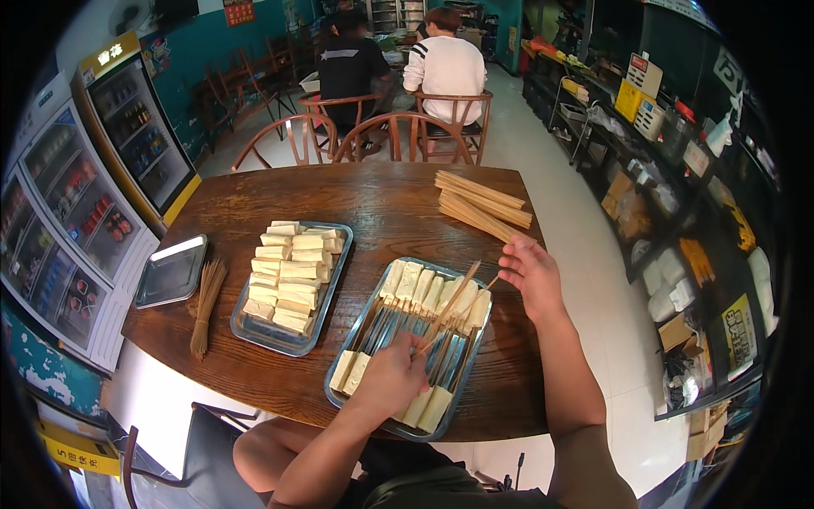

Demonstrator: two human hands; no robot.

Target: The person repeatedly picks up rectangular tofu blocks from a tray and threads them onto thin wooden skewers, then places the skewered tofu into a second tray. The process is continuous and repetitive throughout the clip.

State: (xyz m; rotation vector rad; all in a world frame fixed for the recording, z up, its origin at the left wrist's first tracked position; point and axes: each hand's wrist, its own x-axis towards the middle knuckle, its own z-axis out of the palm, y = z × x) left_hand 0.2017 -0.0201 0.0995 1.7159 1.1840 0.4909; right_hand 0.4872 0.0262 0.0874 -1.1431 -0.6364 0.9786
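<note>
My left hand (392, 377) is closed around a few thin bamboo skewers (454, 299), which slant up and away over the right metal tray (331, 371). At that tray's far right corner, my right hand (534, 276) has thumb and fingers together in a pinch. A thin skewer appears to run from its fingertips down toward the tray. Pale folded rolls (409, 278), looking like bean curd sheet, line the tray's far and near ends, with skewers reaching between them. My left hand partly hides the near row. Another metal tray (348, 233) at left holds stacked, unskewered rolls (297, 270).
Loose skewers (485, 204) lie at the table's far right. A bundle of brown skewers (206, 310) and a bare metal tray (172, 270) are at left. Wooden chairs (398, 136) stand beyond the table (237, 191). Two people (445, 72) sit farther off. Drink fridges (76, 220) line the left.
</note>
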